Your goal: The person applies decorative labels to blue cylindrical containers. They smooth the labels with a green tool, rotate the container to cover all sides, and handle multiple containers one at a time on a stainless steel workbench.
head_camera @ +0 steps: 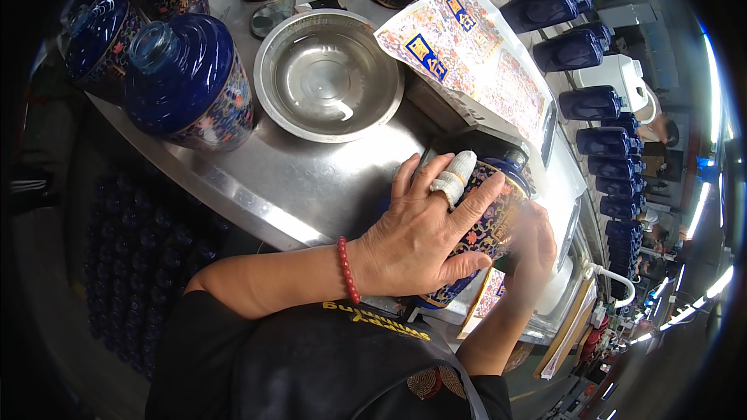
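Observation:
A dark blue bottle (485,226) with a colourful floral pattern lies tilted in front of me, its neck pointing away. My left hand (408,233) rests over it, fingers spread across the patterned side. A white cloth finger cover, banded in orange, is on one finger, and a red bead bracelet circles the wrist. My right hand (540,242) is motion-blurred at the bottle's right side; whether its fingers hold anything is unclear. Just beyond the bottle, printed floral transfer sheets (496,64) bearing writing lie on a raised support. A metal bowl (264,96) holds clear liquid.
Decorated blue bottles (181,81) stand at the left and along the far side of the steel table (315,181). Plain blue bottles (592,105) line a rack on the right, near a white jug (618,79). More bottles (146,262) sit low at the left.

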A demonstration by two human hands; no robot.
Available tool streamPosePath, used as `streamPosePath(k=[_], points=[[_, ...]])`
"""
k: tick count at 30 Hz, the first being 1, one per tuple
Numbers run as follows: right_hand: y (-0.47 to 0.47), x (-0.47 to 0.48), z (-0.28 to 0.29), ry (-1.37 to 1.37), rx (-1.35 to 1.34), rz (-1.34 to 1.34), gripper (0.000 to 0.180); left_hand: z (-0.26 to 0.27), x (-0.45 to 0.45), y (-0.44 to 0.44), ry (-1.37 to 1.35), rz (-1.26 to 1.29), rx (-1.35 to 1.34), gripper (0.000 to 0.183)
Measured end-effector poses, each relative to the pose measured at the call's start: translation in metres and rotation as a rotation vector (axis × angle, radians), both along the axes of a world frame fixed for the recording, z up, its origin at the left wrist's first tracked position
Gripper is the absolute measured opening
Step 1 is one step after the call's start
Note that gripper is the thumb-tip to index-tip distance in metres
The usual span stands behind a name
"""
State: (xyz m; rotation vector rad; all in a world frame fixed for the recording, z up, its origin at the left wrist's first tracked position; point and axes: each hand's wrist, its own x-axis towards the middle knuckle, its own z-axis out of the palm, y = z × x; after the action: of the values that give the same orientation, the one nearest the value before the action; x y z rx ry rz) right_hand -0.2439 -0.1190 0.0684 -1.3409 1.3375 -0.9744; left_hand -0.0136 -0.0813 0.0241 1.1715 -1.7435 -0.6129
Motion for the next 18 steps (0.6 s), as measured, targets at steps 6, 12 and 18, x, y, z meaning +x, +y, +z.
streamPosePath(k=[6, 12, 18], points=[[-0.004, 0.004, 0.003, 0.029, 0.000, 0.016, 0.020, 0.000, 0.001, 0.001, 0.009, -0.030, 0.041, 0.086], [-0.005, -0.004, -0.008, 0.096, 0.048, 0.002, 0.017, -0.002, 0.000, 0.000, -0.014, -0.041, 0.039, 0.091], [-0.007, -0.004, -0.015, 0.445, -0.282, -0.016, 0.008, -0.002, 0.000, -0.004, -0.038, -0.053, -0.060, 0.085]])
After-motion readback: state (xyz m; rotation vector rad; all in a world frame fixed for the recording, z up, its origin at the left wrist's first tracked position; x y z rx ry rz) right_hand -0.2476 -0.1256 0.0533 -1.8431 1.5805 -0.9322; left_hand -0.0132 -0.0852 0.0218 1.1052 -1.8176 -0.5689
